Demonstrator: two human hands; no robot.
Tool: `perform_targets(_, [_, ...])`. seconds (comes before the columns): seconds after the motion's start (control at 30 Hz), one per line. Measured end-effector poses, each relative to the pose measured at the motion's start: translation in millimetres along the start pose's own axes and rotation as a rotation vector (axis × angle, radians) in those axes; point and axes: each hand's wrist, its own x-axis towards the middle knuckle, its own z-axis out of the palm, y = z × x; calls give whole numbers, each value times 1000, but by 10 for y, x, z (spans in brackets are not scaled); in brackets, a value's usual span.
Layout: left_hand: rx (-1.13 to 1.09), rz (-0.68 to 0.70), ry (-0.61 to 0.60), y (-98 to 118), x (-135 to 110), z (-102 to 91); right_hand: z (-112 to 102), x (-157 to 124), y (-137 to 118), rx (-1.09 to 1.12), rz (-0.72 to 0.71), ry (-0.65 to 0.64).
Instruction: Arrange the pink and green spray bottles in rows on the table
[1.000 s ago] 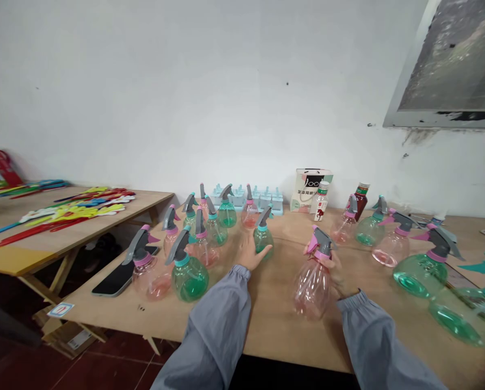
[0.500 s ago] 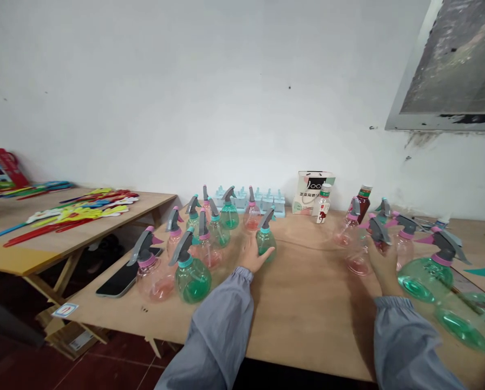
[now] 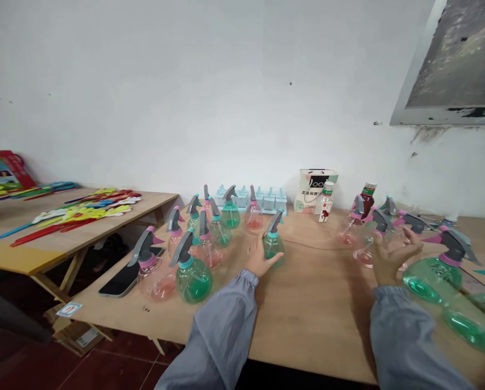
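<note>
My left hand [image 3: 261, 258] is curled around the left side of a green spray bottle [image 3: 273, 246] with a grey and turquoise trigger head, its thumb sticking out to the right. The bottle stands near the middle of the table. To the right, my right hand [image 3: 392, 257] has its thumb and fingers apart, beside a pink spray bottle [image 3: 363, 257] that it partly hides. Several pink and green spray bottles cluster left of my left hand, among them a green one [image 3: 194, 279] and a pink one [image 3: 157, 281] in front.
A phone [image 3: 120, 279] lies at the table's left. Along the wall stand light-blue moulds [image 3: 269, 201], a paper bag [image 3: 307, 192] and a small white-capped bottle [image 3: 325, 205]. More green spray bottles [image 3: 425, 281] are at right. Colourful gloves [image 3: 78, 214] cover another table.
My left hand and the green spray bottle have shifted slightly right. My right hand's fingers have spread away from the pink spray bottle. The view has turned a little.
</note>
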Motion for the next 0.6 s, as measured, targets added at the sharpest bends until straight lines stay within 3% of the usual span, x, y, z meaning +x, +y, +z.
perform_targets(0.07, [82, -8, 29, 77, -30, 33, 61, -150, -304, 90, -30, -92])
perform_targets(0.17, [216, 20, 44, 227, -120, 121, 263, -457, -750, 258, 39, -579])
perform_targets(0.27, [271, 127, 3, 372, -290, 256, 463, -752, -1056, 420, 174, -814])
perform_targets(0.43, [135, 278, -100, 437, -435, 323, 523, -907, -1181, 542, 287, -791])
perform_targets(0.5, [73, 232, -29, 393, -254, 218, 494, -880, -1142, 571, 313, -754])
perform_targets(0.6, [83, -13, 216, 287, 308, -16, 471, -853, -1070, 562, 362, -742])
